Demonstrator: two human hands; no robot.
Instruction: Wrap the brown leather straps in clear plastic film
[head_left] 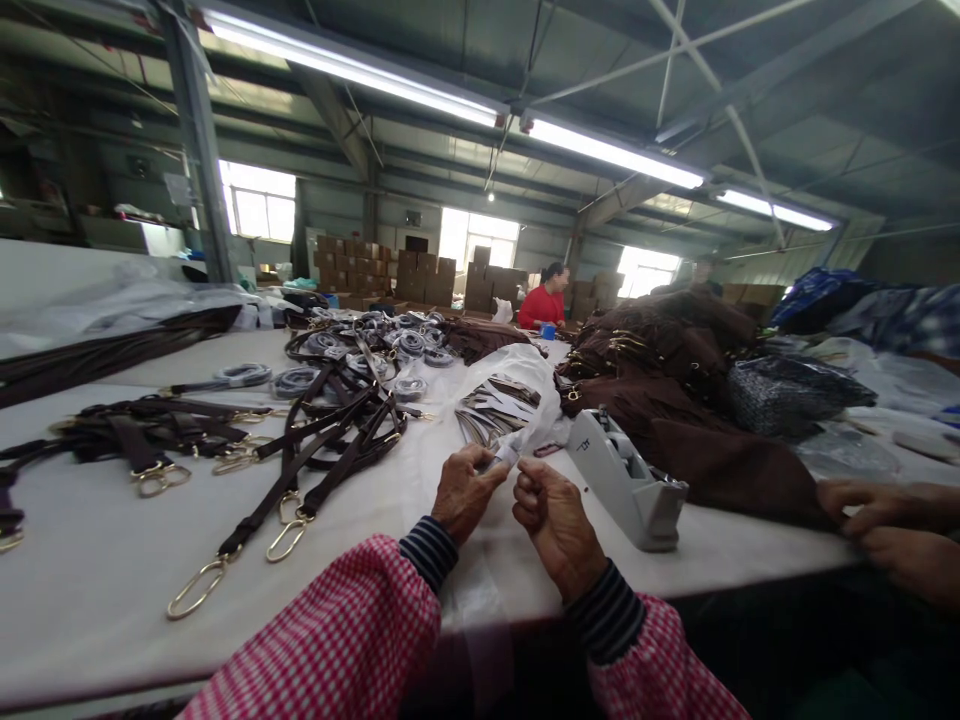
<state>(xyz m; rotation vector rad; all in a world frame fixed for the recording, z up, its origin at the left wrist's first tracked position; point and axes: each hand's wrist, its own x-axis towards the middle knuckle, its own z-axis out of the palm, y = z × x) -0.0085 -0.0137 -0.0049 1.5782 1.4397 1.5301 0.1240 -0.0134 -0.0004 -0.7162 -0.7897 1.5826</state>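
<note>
the person's left hand point(466, 492) is grasping a small pale piece point(505, 455) between thumb and fingers, just above the surface point(337, 575) near its front edge. the right hand point(556, 520) is curling its fingers inward just beside that piece; whether it is pinching anything thin cannot be told. both forearms are reaching in from below, wearing pink checked sleeves point(337, 625) with dark striped cuffs.

right behind the hands, a clear plastic bag point(546, 385) is lying on the surface and holding a bundle of grey and pale strips point(499, 408). whether the small pale piece is belonging to this bag cannot be told. a grey tape dispenser point(626, 485) is standing to the right of the right hand, and brown fabric point(675, 430) is heaping up behind it, with a dark shiny plastic bag point(799, 395) resting beside the heap.

to the left, dark straps point(262, 515) with gold-coloured clasps are lying in loose piles, and coiled bundles point(411, 345) are sitting behind them. at the right edge, another person's hands point(900, 530) are reaching to the fabric's edge. farther back, a person in red point(541, 305) is appearing before stacked cardboard boxes point(352, 270).
</note>
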